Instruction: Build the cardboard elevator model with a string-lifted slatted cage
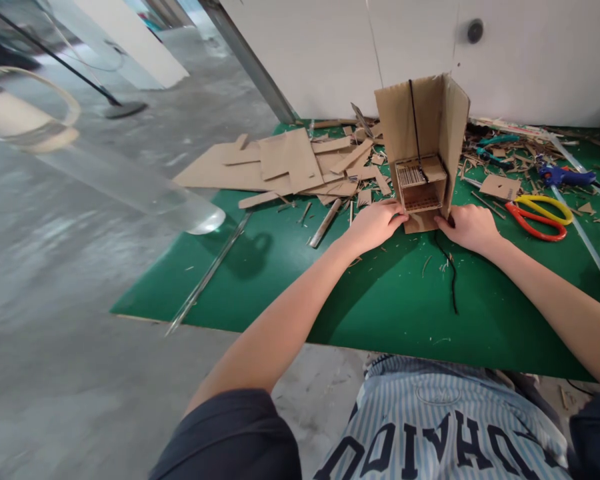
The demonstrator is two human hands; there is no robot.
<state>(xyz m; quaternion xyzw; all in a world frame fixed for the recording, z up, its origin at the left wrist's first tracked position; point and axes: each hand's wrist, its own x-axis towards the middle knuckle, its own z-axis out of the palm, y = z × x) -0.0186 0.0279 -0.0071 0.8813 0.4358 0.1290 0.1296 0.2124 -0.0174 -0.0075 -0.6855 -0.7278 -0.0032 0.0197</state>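
A cardboard structure stands upright on the green table, with a tall back and a side wall. Low inside it sits a small open-fronted cardboard box with exposed corrugations on top. A black cord runs from the top edge of the back down to this box, and a loose black end lies on the table in front. My left hand pinches the lower left corner of the structure's base. On the opposite side, my right hand has its fingers closed at the lower right corner.
Cardboard offcuts lie behind my left hand. Right of my hands are red-and-yellow scissors, a blue glue gun and a teal-handled tool. Clear sticks cross the left table edge. A blurred transparent bottle is at left.
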